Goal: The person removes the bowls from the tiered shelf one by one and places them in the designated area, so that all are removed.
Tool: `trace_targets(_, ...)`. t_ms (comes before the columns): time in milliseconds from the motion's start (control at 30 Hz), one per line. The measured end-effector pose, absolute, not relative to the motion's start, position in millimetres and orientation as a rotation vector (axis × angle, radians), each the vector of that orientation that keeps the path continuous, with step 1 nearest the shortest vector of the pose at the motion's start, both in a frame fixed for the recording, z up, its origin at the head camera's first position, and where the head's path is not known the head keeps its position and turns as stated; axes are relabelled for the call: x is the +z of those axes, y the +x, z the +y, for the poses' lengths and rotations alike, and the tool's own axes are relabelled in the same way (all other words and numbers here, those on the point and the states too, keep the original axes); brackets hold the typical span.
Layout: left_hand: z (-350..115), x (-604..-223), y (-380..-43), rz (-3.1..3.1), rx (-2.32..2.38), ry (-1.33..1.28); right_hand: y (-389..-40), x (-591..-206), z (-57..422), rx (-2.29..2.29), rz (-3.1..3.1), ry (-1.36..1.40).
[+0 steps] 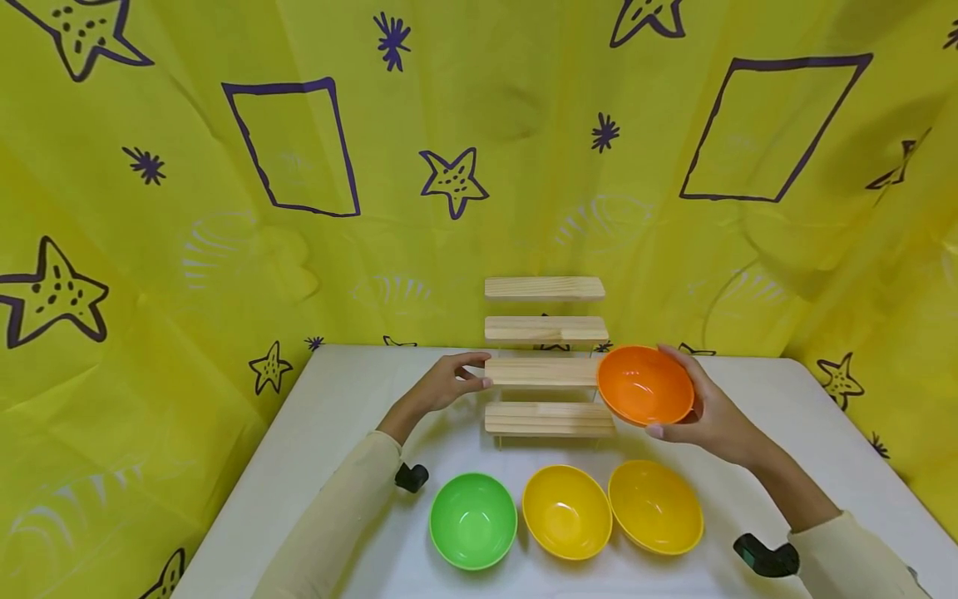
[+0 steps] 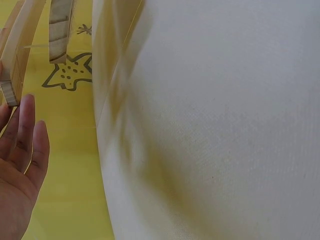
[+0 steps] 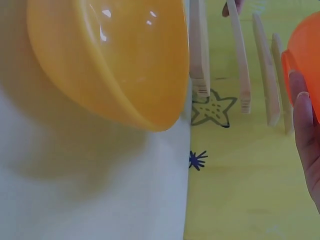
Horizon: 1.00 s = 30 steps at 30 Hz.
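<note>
My right hand grips an orange bowl by its right side, thumb below and fingers behind. The bowl tilts toward the head camera, at the right end of a tiered wooden shelf stand. At the left end of one middle shelf, my left hand pinches the board between thumb and fingers. In the left wrist view the other fingers extend beside the board's end. The orange bowl shows only partly in the right wrist view.
A green bowl, a yellow bowl and another yellow bowl stand in a row before the stand on the white table. A yellow patterned curtain hangs behind and at the sides.
</note>
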<state>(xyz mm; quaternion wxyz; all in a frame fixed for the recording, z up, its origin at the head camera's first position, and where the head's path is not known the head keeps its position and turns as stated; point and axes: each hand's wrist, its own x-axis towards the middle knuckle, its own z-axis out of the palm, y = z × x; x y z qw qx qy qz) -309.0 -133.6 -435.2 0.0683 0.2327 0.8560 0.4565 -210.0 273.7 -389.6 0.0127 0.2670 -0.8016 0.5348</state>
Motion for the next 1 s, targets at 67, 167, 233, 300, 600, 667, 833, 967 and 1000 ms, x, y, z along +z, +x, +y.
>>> trace_targets(67,-133,-435,-309,2.577,1.373,0.698,-209,-391,276,1.653,-2.508,0.815)
trace_targets(167,-133,-434,-308,2.575,1.371,0.694,-207,-394,280,1.644,-2.526,0.795)
trace_targets(233,-133,-433,-308,2.572,1.371,0.696,-206,-396,282,1.644,-2.536,0.785)
trace_targets(300,-133,-433,-308,2.571,1.375,0.698,-203,-397,285,1.639,-2.543,0.775)
trace_targets(600,-133,-434,-309,2.564,1.388,0.702,-193,-401,292,1.598,-2.560,0.749)
trace_targets(667,-133,-435,-310,2.565,1.389,0.699,-192,-403,294,1.601,-2.559,0.758)
trace_targets(833,-134,-436,-310,2.569,1.387,0.699,-189,-407,299,1.600,-2.558,0.768)
trace_targets(967,-135,-436,-311,2.560,1.386,0.701,-187,-409,303,1.613,-2.559,0.753)
trace_targets(1000,-135,-436,-310,2.557,1.386,0.700,-186,-410,304,1.610,-2.563,0.745)
